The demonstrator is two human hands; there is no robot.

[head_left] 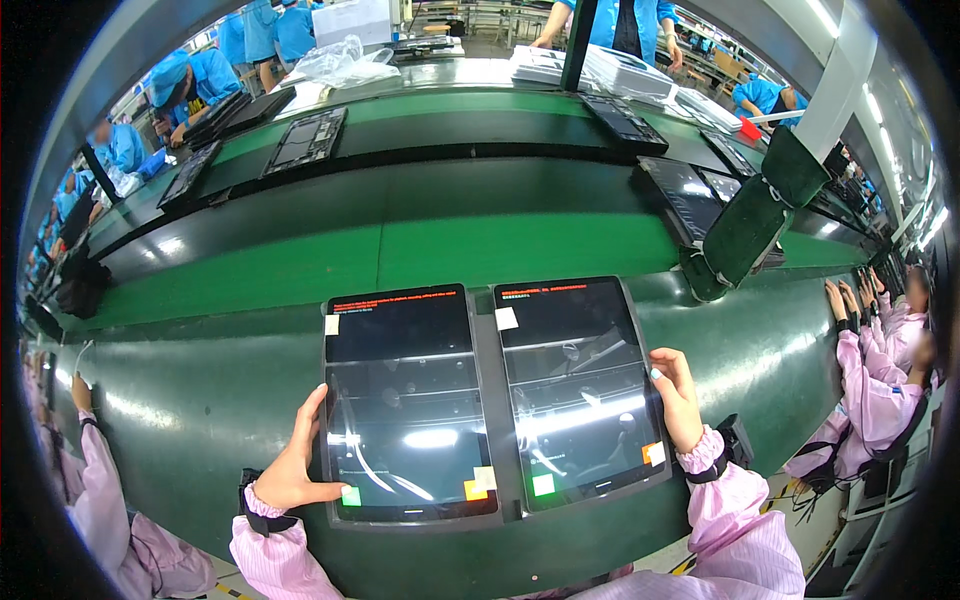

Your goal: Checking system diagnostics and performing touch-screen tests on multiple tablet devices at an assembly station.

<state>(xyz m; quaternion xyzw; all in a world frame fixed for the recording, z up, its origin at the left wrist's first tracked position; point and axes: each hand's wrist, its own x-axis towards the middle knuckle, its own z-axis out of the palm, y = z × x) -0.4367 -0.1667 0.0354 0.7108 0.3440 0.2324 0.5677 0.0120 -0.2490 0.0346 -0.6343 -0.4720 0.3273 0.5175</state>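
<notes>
Two dark tablets lie side by side on the green workbench (pixel 180 420), both with lit screens. Each screen has red text along the top and a green and an orange square near the bottom; small pale stickers are on the glass. My left hand (pixel 295 460) spans the left edge of the left tablet (pixel 405 400), its thumb on the green square and its fingers along the side. At the right edge of the right tablet (pixel 575 390), my right hand (pixel 680 400) rests with its fingers bent at the rim. Neither hand lifts a tablet.
Beyond the bench runs a green conveyor belt (pixel 400 250). Opened tablet units (pixel 305 140) sit on the raised shelf, and more devices (pixel 685 195) stand at the right beside a green-wrapped post (pixel 745 235). Co-workers in pink sleeves (pixel 880 385) work at both sides; others in blue stand behind.
</notes>
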